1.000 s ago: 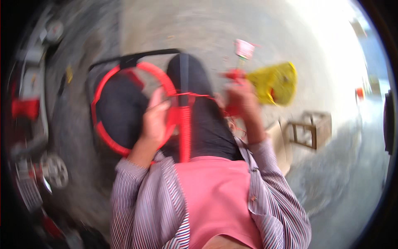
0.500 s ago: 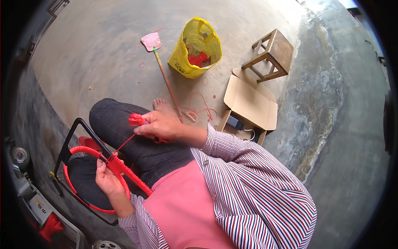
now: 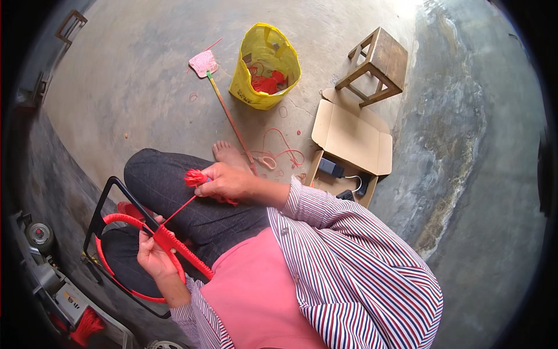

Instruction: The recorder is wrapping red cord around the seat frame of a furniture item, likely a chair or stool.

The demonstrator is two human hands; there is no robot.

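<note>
Across my left thigh lies a black frame (image 3: 100, 205), with a curved hoop and a straight bar (image 3: 183, 251) closely wrapped in red cord. My left hand (image 3: 156, 256) grips it where the red wrapping on the bar meets bare black. My right hand (image 3: 225, 181) is closed round a bundle of red cord (image 3: 196, 178), whose looped end sticks out past the thumb while more hangs below the palm. A single taut strand (image 3: 180, 210) runs between the bundle and the bar beside my left fingers. Some left fingertips are hidden behind the bar.
Ahead stands a yellow bag (image 3: 244, 87) with red cord inside. A pink fly swatter (image 3: 203, 64) lies beside it, near scissors (image 3: 267, 161) and loose cord. An open cardboard box (image 3: 349, 136) with devices and a wooden stool (image 3: 383, 58) are right. A wheeled machine (image 3: 72, 302) stands left.
My right hand still holds the bundle and has shifted slightly right, with the strand straight to the bar. My left hand keeps its grip on the frame. The whole view has shifted a little.
</note>
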